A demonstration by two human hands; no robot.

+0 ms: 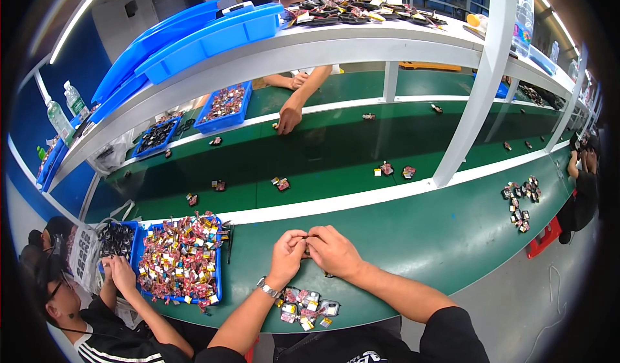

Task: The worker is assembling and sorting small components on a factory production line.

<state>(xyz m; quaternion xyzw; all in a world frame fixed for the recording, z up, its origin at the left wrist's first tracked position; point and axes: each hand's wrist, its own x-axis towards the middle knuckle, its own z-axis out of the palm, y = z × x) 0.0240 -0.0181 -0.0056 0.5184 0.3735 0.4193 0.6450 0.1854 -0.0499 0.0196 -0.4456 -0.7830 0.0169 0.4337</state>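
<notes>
My left hand (pixel 287 254) and my right hand (pixel 332 252) meet above the green worktop, fingertips pinched together. Between them is a small dark part (pixel 307 254), mostly covered by the fingers, so its kind is unclear. Just below my hands, near the front edge, lies a loose cluster of small electronic assemblies (pixel 307 307) with black casings, red wires and white-and-yellow pieces. Part of another dark piece (pixel 329 274) shows under my right hand. A blue tray (pixel 219 279) heaped with wired components stands to the left of my left forearm.
A co-worker (pixel 77 311) sits at the left beside a tray of black casings (pixel 116 239). Across the white rail, assemblies lie spaced along the green belt (pixel 336 143), where another person's hand (pixel 290 116) reaches down. A white post (pixel 478 92) and overhead shelf (pixel 361 40) stand ahead.
</notes>
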